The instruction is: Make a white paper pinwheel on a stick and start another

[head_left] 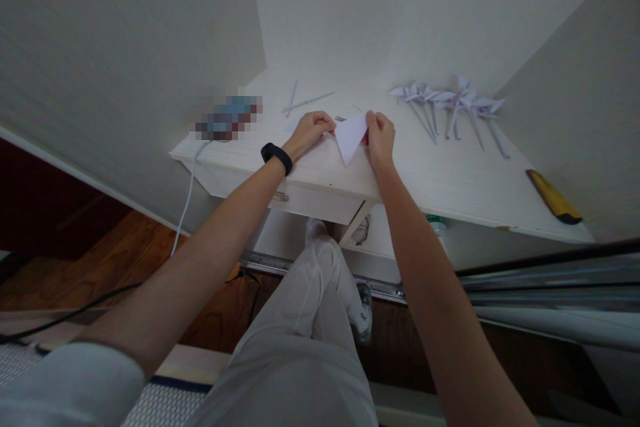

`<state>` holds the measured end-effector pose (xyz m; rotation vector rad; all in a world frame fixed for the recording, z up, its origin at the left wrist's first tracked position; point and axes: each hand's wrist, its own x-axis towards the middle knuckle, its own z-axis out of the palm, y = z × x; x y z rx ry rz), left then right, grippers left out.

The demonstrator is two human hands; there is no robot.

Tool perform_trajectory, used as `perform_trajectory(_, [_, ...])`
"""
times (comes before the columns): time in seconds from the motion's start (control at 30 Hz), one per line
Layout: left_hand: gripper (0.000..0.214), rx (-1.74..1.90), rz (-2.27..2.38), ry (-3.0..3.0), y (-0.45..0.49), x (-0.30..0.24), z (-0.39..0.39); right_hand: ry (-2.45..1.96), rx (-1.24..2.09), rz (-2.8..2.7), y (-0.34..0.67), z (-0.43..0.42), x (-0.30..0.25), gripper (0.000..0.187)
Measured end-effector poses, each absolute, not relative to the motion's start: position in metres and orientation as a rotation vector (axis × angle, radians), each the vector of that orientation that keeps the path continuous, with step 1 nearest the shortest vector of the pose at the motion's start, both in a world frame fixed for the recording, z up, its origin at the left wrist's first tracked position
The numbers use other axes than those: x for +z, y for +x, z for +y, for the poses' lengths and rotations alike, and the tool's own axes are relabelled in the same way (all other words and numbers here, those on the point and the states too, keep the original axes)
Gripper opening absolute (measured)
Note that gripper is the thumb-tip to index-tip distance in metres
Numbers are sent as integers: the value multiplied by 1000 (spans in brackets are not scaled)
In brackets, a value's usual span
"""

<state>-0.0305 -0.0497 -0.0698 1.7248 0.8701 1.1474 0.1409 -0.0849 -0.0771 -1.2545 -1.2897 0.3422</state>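
Observation:
A folded white sheet of paper (349,136), triangular with its point toward me, is held over the white tabletop. My left hand (313,130) pinches its left corner; a black band circles that wrist. At the right corner, the fingers of my right hand (380,133) are closed on the same paper. Something reddish shows beside the fingers of both hands, too small to make out. Behind my left hand lie thin rolled paper sticks (309,101). Several paper pinwheels (450,103) on rolled sticks lie to the right.
The white tabletop (425,173) sits in a corner between walls. A blurred-out device (230,117) with a white cable (189,197) is at left. A yellow and black tool (553,198) lies near the right edge. Under the top are a drawer (320,201) and a green-capped bottle (437,223).

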Motion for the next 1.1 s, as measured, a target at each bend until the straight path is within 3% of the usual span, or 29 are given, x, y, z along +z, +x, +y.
perform_trajectory(1.1, [4,1255,928,1714,-32,-66,-50,-1252,406,-1362,140,-87,-76,40])
